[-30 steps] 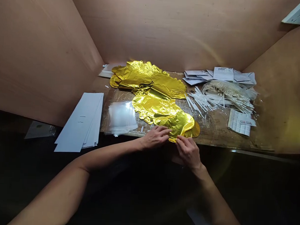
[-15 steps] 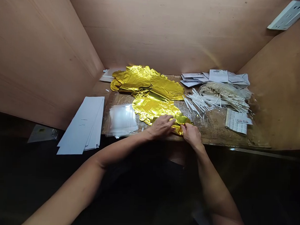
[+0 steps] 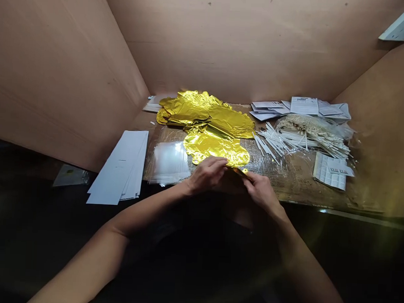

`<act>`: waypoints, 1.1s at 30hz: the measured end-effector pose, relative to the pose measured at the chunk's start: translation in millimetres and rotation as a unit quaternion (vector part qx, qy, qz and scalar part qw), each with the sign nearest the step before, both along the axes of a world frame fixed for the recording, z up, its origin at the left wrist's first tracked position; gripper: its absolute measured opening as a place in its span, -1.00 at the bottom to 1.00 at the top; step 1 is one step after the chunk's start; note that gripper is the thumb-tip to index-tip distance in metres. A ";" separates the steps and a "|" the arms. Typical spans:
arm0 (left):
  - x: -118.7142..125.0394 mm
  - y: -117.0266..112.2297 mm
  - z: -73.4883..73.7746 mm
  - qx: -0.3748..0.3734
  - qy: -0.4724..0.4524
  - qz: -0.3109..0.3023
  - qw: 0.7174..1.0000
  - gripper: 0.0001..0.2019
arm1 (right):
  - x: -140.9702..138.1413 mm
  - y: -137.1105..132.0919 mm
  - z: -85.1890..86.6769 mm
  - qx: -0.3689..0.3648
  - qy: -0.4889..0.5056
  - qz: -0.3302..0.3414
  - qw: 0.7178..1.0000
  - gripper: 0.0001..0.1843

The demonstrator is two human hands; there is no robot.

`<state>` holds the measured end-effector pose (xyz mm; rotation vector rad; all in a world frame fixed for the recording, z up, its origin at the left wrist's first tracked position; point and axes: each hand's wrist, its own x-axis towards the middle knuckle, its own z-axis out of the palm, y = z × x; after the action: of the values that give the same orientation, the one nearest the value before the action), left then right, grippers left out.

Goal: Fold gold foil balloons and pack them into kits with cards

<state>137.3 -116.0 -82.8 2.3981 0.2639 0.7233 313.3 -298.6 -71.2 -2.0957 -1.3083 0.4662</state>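
Your right hand (image 3: 262, 190) is clamped on a folded, shiny gold foil strip (image 3: 240, 172); can't tell if left hand (image 3: 207, 175) pinches too. Crease evenly.

On the table (image 3: 294, 182) before me, foil pieces (image 3: 215, 145) lie between plastic sleeves (image 3: 170, 161) on my left and sticks (image 3: 277, 139) on my right, with folded papers (image 3: 304, 105) behind the sticks.

Gold foil piece (image 3: 240, 172): shiny, near edge-on, only narrow band showing; spans left hand (image 3: 208, 175) to right hand (image 3: 261, 189), right end pinched.
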 end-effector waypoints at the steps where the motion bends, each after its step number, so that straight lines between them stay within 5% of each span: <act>1: -4.8 -3.9 3.7 -0.058 -0.024 0.056 0.996 -0.74 | -1.5 3.0 2.7 0.033 0.102 -0.032 0.994 -0.75; 5: -21.1 -27.2 2.9 -0.292 -0.009 0.091 0.952 -0.69 | -32.4 7.5 7.2 0.147 0.455 -0.097 0.873 -0.65; 8: -25.4 -38.5 -2.0 -0.406 -0.028 0.085 0.910 -0.63 | -62.3 8.0 0.2 0.180 0.535 -0.123 0.816 -0.61; 14: -32.5 -37.1 1.7 -0.585 -0.019 0.022 0.810 -0.50 | -85.6 9.2 -13.8 0.142 0.532 -0.107 0.828 -0.58; 19: -41.0 -33.3 6.0 -0.635 -0.033 0.003 0.771 -0.50 | -75.6 11.7 -14.9 0.125 0.551 -0.073 0.822 -0.46; 22: -44.5 -33.7 7.1 -0.630 -0.027 0.001 0.776 -0.60 | -74.0 14.0 -12.7 0.090 0.600 -0.057 0.793 -0.59; 27: -49.0 -26.6 14.0 -0.576 -0.037 0.001 0.817 -0.87 | -81.3 24.4 -4.1 0.135 0.608 -0.076 0.779 -0.70; 31: -54.4 -17.7 20.8 -0.598 0.011 -0.091 0.796 -0.69 | -82.9 34.9 -2.5 0.152 0.602 -0.073 0.780 -0.58; 33: -58.2 -16.2 21.8 -0.565 0.059 -0.127 0.813 -0.60 | -81.4 37.9 -4.0 0.153 0.577 -0.077 0.798 -0.59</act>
<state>79.0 -132.2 -61.0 1.2761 0.2985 0.1597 231.9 -260.7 -75.2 -1.1785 -0.4123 1.1269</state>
